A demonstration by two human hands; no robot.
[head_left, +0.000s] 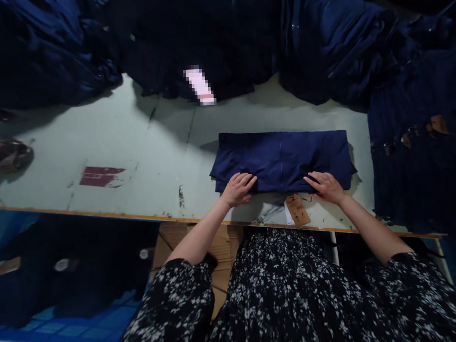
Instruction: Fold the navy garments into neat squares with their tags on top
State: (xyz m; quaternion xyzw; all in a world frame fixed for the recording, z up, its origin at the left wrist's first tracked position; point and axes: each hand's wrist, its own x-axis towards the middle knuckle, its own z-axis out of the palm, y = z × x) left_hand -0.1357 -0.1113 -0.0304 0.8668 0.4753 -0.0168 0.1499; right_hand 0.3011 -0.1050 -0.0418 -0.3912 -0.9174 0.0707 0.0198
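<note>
A navy garment [282, 158], folded into a wide flat rectangle, lies on the pale table close to its front edge. At the left part of its near edge, my left hand [239, 189] holds the cloth, fingers curved over the top. My right hand [326, 187] grips the same near edge farther right, its fingers bent onto the fabric. Between the hands, a brown cardboard tag [297, 210] with a white label [289, 214] hangs out from under the garment onto the table. The cloth hides part of both thumbs.
Dark navy garments [331, 40] are heaped along the back of the table [167, 158]. A tall stack of folded navy garments [420, 157] with brown tags stands at the right. A dark shiny bundle [8, 154] sits at far left. Below, a blue crate [87, 326] holds dark clothes.
</note>
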